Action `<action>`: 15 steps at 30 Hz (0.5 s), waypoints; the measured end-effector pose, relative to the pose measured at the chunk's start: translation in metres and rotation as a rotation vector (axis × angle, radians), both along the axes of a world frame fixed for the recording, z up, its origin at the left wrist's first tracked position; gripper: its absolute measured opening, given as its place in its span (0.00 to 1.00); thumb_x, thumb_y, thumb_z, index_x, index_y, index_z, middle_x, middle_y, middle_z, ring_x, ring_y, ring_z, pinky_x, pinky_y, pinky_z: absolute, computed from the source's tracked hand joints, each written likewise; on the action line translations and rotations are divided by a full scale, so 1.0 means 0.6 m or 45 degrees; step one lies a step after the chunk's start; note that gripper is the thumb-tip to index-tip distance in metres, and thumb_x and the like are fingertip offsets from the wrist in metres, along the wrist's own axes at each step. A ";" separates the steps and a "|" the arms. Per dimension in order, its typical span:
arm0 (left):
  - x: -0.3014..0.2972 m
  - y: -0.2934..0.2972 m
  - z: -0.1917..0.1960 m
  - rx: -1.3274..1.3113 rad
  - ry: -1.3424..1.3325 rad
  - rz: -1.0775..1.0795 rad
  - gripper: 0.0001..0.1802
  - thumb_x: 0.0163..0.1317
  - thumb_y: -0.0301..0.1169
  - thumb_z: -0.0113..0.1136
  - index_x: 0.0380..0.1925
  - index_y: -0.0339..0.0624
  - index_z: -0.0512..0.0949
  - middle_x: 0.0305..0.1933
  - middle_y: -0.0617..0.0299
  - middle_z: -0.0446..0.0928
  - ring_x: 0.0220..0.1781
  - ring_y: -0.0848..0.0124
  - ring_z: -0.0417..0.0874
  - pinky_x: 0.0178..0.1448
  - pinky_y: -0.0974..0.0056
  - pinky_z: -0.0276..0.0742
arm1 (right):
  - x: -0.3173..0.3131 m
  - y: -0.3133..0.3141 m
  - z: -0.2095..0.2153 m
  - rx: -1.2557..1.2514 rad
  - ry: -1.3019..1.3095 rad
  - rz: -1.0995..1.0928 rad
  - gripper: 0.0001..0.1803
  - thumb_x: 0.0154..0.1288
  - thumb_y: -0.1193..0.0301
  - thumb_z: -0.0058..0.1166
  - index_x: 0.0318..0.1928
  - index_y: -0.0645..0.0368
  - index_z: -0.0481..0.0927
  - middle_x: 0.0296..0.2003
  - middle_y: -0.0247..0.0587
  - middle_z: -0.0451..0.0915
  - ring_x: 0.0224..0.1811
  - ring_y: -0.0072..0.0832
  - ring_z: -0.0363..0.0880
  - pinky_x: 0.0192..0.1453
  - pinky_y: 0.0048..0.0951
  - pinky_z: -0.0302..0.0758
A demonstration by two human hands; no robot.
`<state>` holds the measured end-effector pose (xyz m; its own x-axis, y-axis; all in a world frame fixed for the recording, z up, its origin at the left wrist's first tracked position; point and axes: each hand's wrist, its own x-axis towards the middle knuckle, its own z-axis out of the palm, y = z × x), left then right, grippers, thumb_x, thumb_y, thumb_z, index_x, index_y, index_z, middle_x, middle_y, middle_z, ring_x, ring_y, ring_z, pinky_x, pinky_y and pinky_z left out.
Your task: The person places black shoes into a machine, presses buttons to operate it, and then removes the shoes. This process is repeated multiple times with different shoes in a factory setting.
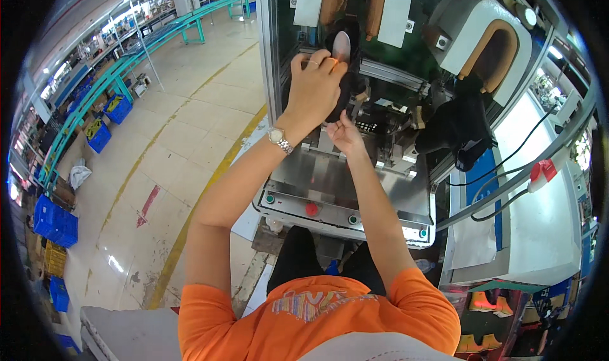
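My left hand (315, 85) is curled over a black shoe upper (346, 75) that sits on a form in the middle of a machine (355, 190). A ring shows on one finger and a watch on that wrist. My right hand (344, 132) reaches up from below and pinches the lower edge of the same black upper. A pale oval sole part (342, 45) shows at the top of the shoe. Both hands are on the shoe, close together.
The machine's steel front panel has green and red buttons (311, 209). A second black upper (466, 129) sits at a padded station on the right. A white table (539, 228) with cables and a red-handled tool stands right. Blue crates (56, 224) and a green conveyor line lie left.
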<state>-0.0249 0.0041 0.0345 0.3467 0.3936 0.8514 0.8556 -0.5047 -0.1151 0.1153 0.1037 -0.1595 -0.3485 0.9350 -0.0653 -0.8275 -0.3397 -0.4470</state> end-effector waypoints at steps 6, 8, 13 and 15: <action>0.006 -0.014 -0.041 -0.100 0.026 0.099 0.26 0.45 0.23 0.57 0.49 0.45 0.72 0.50 0.57 0.69 0.62 0.61 0.60 0.58 0.41 0.56 | -0.015 0.059 0.015 -0.130 -0.112 -0.297 0.08 0.63 0.65 0.51 0.31 0.53 0.70 0.15 0.28 0.64 0.19 0.23 0.70 0.52 0.35 0.76; 0.020 -0.003 -0.050 -0.121 0.008 0.101 0.28 0.45 0.23 0.58 0.52 0.46 0.70 0.53 0.56 0.67 0.64 0.61 0.58 0.58 0.38 0.55 | 0.003 0.088 0.001 -0.129 -0.094 -0.315 0.07 0.64 0.66 0.50 0.32 0.54 0.71 0.14 0.28 0.60 0.15 0.22 0.63 0.54 0.37 0.74; 0.023 -0.006 -0.056 -0.172 -0.049 0.154 0.31 0.43 0.24 0.60 0.53 0.47 0.69 0.55 0.58 0.66 0.65 0.62 0.57 0.57 0.36 0.56 | 0.007 0.112 -0.016 -0.087 -0.205 -0.372 0.06 0.65 0.65 0.50 0.34 0.52 0.72 0.12 0.28 0.58 0.13 0.19 0.59 0.48 0.34 0.75; 0.025 -0.009 -0.057 -0.211 -0.066 0.158 0.32 0.43 0.24 0.60 0.53 0.48 0.68 0.55 0.58 0.65 0.65 0.63 0.57 0.56 0.35 0.57 | 0.009 0.118 -0.015 -0.060 -0.232 -0.407 0.06 0.64 0.64 0.51 0.34 0.51 0.72 0.12 0.27 0.58 0.12 0.18 0.58 0.42 0.30 0.75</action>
<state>-0.0100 -0.0013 0.0005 0.2442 0.5667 0.7869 0.9150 -0.4034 0.0066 0.1209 0.1744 -0.1688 -0.0177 0.9893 -0.1450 -0.8037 -0.1004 -0.5865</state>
